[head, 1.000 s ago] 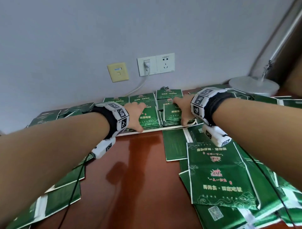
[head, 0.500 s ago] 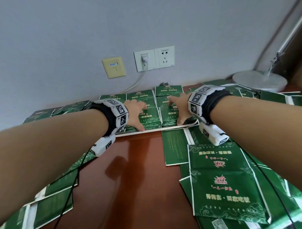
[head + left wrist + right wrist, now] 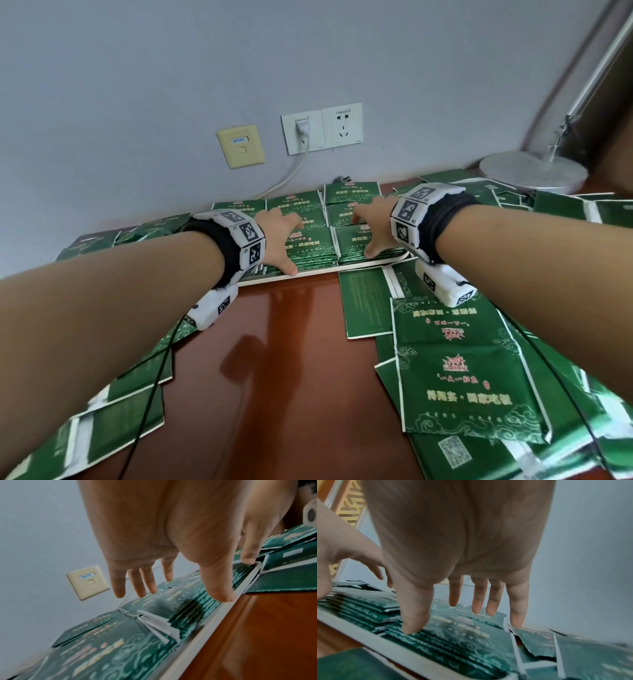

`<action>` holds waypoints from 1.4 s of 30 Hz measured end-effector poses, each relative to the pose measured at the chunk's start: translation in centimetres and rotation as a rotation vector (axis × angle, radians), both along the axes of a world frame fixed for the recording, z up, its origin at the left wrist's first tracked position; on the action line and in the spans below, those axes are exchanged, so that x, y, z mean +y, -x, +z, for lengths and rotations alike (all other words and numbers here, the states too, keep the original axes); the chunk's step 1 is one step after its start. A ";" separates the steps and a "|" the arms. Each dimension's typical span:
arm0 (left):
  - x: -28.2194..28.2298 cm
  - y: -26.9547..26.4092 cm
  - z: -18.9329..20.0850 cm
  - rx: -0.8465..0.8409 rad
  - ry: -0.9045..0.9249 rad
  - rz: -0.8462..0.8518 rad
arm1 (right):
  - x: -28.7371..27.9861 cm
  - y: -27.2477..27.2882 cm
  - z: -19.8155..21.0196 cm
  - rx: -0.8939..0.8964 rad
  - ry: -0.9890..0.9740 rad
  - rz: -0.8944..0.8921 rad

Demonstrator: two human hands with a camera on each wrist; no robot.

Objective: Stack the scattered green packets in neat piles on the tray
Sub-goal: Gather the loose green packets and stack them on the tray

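Observation:
A white tray [image 3: 308,274] by the wall holds several piles of green packets. My left hand [image 3: 284,243] is spread over the front left pile [image 3: 310,248], fingers straight, thumb against the pile's front edge beside the tray rim [image 3: 214,622]. My right hand [image 3: 368,233] is spread the same way over the front right pile [image 3: 356,245], its thumb [image 3: 411,627] on that pile's front edge. Neither hand holds a packet. Loose green packets lie at the right [image 3: 462,377], at the left [image 3: 113,421] and along the wall.
The brown wooden table [image 3: 274,377] is bare between the two heaps of packets. A round white lamp base [image 3: 534,171] stands at the back right. Wall sockets [image 3: 322,128] with a plugged white cable sit above the tray. A black wire [image 3: 150,394] trails from my left wrist.
Both hands stay spread over the two front piles. The hands have shifted slightly and the thumbs now sit at the piles' front edges. The camera has moved a little.

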State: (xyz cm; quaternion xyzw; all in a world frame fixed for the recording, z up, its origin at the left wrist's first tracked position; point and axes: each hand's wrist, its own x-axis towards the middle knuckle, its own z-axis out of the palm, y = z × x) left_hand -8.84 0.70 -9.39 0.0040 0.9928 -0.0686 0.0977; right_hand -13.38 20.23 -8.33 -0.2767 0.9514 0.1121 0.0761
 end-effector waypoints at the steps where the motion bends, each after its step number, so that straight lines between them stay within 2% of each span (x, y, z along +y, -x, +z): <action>1: -0.4 -0.5 0.3 0.009 0.000 0.004 | -0.2 -0.4 0.3 0.010 0.002 0.006; 6: -3.3 -4.8 1.4 0.020 0.010 0.052 | -2.4 -3.2 1.3 0.044 0.026 0.076; 12: -8.5 -11.6 1.8 0.006 0.056 0.170 | -7.8 -7.1 1.1 0.037 0.059 0.225; 16: -12.2 -15.9 1.1 -0.058 0.092 0.276 | -12.7 -10.2 0.2 0.018 0.044 0.309; 20: -15.4 -19.2 0.0 -0.159 0.053 0.354 | -17.6 -12.8 -0.9 -0.006 -0.011 0.374; 23: -16.6 -20.4 -1.0 -0.145 0.040 0.359 | -20.0 -13.8 -2.0 0.058 -0.004 0.405; 30: -17.0 -20.1 -1.8 -0.123 0.057 0.316 | -22.6 -14.6 -3.4 -0.063 -0.009 0.412; 42: -17.1 -20.1 -1.9 -0.119 0.096 0.311 | -22.5 -15.3 -3.9 0.092 -0.062 0.502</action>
